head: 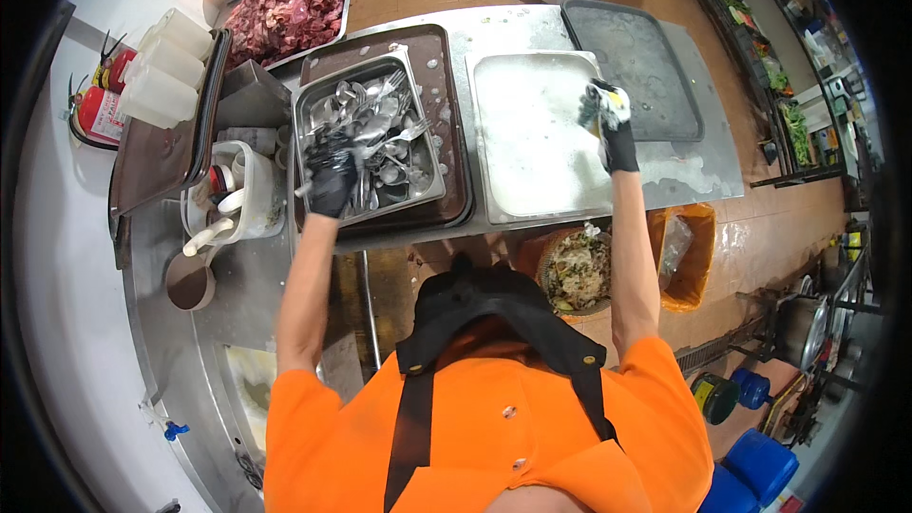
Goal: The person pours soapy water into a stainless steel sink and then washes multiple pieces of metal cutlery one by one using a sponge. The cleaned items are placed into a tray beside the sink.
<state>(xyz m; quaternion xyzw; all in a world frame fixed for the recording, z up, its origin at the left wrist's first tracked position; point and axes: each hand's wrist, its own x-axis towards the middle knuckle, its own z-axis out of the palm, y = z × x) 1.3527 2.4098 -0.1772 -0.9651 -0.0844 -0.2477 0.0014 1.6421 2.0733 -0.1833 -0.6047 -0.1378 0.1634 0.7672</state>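
My left hand [332, 177], in a wet black glove, is down among spoons and forks [381, 121] heaped in a steel pan [436, 189]. Blur hides its fingertips, so I cannot tell whether they grip any cutlery. The pan sits on a brown tray [445, 96]. To the right, my right hand [618, 139], gloved in black too, holds a foamy sponge [611, 103] with yellow showing. It is over the right edge of a second steel pan [541, 135], filled with white, sudsy water.
A grey tray [641, 71] lies right of the suds pan. At left stand a white tub of utensils [260, 192], a saucepan-like scoop [191, 281] and upright brown trays [160, 149]. Raw meat [285, 11] fills a tray behind. Below are a food-scrap basket [578, 274] and an orange-lined bin [695, 263].
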